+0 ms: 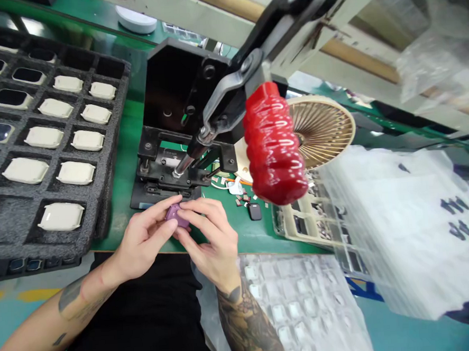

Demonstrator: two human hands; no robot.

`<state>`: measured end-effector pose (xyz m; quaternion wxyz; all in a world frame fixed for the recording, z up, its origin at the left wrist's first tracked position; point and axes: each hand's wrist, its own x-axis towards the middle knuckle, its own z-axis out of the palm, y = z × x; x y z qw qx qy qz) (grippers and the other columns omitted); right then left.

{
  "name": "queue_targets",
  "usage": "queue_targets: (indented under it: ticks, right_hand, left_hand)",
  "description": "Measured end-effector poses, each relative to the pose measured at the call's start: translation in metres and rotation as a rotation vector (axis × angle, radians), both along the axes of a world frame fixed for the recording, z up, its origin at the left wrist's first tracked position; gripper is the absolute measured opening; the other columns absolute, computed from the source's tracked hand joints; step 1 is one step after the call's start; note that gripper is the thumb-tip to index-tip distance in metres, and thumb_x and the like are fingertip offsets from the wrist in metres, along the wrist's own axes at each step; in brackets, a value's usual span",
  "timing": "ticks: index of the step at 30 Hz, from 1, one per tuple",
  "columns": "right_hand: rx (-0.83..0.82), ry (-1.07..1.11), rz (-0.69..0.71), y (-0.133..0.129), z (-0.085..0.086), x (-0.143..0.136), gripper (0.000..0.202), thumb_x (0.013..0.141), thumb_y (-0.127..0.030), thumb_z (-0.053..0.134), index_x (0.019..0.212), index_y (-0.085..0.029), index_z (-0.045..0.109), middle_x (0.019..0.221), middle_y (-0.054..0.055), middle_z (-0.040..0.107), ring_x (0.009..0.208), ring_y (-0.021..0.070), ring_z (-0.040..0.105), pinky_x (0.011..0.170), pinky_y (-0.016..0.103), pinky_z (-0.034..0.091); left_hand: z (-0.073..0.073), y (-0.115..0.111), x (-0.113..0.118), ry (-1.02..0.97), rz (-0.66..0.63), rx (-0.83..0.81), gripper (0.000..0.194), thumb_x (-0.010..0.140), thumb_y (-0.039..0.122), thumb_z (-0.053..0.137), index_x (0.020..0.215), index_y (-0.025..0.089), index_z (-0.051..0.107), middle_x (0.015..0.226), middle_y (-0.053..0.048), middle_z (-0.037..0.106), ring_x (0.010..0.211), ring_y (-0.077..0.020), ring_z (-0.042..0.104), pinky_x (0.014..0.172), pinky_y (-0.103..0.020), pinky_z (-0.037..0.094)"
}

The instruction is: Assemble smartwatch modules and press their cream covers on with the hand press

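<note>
A small purple watch case (176,215) is held between my two hands at the green bench's front edge. My left hand (148,231) pinches it from the left with thumb and fingers. From the right, the fingers of my right hand (208,230) press on its top and side. The fingers cover part of the case. Just beyond my hands stands a black toggle press (186,168) with a metal plunger. Its red ribbed handle (274,146) rises to the right, above my right hand.
Left is a dark foam tray (108,125) with cream watch cases and dark-screened ones. Right of the press lie a small black watch body (254,211), scattered small parts, a fan (323,130) and a compartment box (301,235). Plastic sheets (399,213) are at far right.
</note>
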<state>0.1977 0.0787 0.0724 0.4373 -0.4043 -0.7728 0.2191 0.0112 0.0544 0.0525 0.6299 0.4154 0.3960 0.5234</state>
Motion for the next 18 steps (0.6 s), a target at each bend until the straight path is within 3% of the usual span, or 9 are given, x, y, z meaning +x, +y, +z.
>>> queue_targets:
  ticks: [3,7,14,18]
  right_hand:
    - [-0.063,0.075,-0.060,-0.0063,-0.0039,0.0015,0.045,0.097,-0.019,0.086,0.138,-0.033,0.077,0.138,0.010,0.077,0.126,0.0304,0.073,0.109,0.055,0.065]
    - [-0.210,0.182,-0.108,-0.0112,-0.0083,0.0067,0.032,0.104,-0.027,0.078,0.136,-0.030,0.077,0.138,0.011,0.075,0.130,0.0297,0.073,0.114,0.053,0.063]
    - [-0.304,0.278,-0.033,-0.0077,-0.0072,0.0062,0.018,0.106,-0.028,0.076,0.124,-0.028,0.081,0.125,0.010,0.078,0.119,0.0258,0.076,0.105,0.046,0.066]
    - [-0.281,0.288,-0.046,-0.0099,-0.0071,0.0036,0.017,0.106,-0.025,0.075,0.122,-0.028,0.081,0.123,0.010,0.078,0.117,0.0255,0.076,0.103,0.046,0.066]
  left_hand:
    - [0.0000,0.0007,0.0000,0.060,0.039,-0.004,0.035,0.112,0.032,0.073,0.146,0.025,0.080,0.130,-0.010,0.088,0.104,-0.0234,0.087,0.096,-0.032,0.071]
    - [0.0004,-0.0001,-0.0023,0.056,0.044,0.026,0.040,0.113,0.033,0.071,0.152,0.025,0.076,0.132,-0.011,0.087,0.100,-0.0223,0.087,0.097,-0.034,0.071]
    - [0.0035,-0.0007,-0.0056,0.113,0.015,0.076,0.030,0.110,0.031,0.076,0.139,0.029,0.085,0.141,-0.006,0.085,0.128,-0.0237,0.083,0.115,-0.030,0.063]
    - [0.0054,0.0010,-0.0042,0.111,0.029,0.075,0.025,0.109,0.033,0.078,0.131,0.027,0.088,0.130,-0.007,0.088,0.118,-0.0241,0.086,0.106,-0.030,0.068]
